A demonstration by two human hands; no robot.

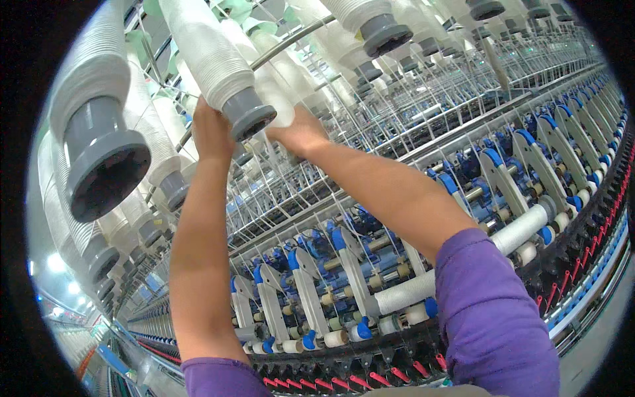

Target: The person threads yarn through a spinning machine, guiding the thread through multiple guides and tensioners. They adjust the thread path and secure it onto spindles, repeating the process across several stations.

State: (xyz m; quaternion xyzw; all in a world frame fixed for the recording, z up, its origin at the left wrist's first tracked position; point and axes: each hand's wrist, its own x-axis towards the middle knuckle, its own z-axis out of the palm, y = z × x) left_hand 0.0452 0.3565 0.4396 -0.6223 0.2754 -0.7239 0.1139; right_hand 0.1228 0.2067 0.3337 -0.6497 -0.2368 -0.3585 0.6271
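Note:
Both my arms reach up among hanging roving bobbins. My left hand [213, 132] is raised behind a large white roving bobbin [206, 56] with a grey lower end; its fingers are hidden. To the right, my right hand [301, 134] is wrapped round the lower part of another white roving bobbin [275, 99], the thumb below it and the other fingers mostly out of sight. The grey-ended bobbin partly covers the space between the two hands, so I cannot tell whether they touch the same bobbin.
More roving bobbins hang close at left [92, 73] and overhead. A metal rail [291, 42] runs between them. Below my arms stretches a spinning frame with blue-topped grey arms [305, 284], white rollers [407, 296] and a row of red levers [380, 378]. Thin rovings run downward.

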